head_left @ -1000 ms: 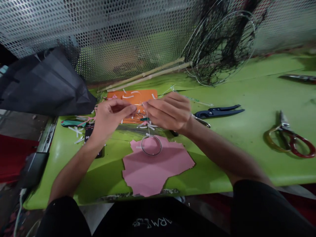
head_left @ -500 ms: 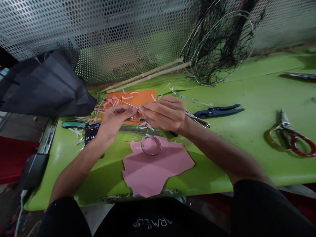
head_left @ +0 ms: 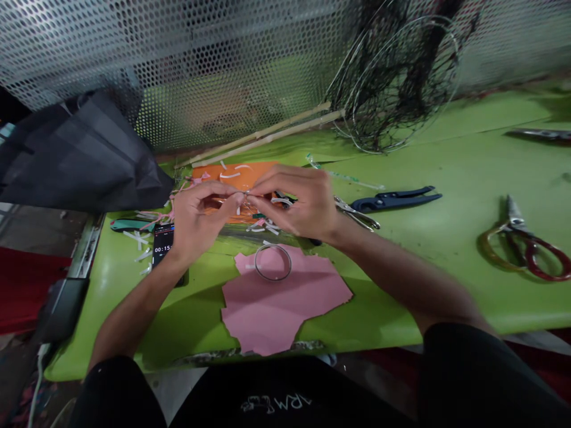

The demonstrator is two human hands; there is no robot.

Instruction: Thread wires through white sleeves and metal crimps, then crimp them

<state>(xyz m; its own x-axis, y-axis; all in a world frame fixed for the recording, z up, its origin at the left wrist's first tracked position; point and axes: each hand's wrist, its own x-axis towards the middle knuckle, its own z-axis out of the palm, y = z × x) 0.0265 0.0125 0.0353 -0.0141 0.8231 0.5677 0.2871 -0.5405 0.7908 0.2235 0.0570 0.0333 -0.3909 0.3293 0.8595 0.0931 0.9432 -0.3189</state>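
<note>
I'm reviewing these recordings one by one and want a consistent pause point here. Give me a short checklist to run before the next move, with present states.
1. Left hand and right hand brought together: ok, fingertips meet above the orange sheet.
2. Thin piece at the fingertips identifiable: cannot tell, too small and mostly covered.
3. Ring on the pink sheet: ok, it lies near the far edge.
4. Scissors apart from the hands: ok, well to the right.
5. Orange sheet free of scraps: not ok, white strips lie on it.
6. Phone screen fully visible: not ok, partly covered by the left arm.
</note>
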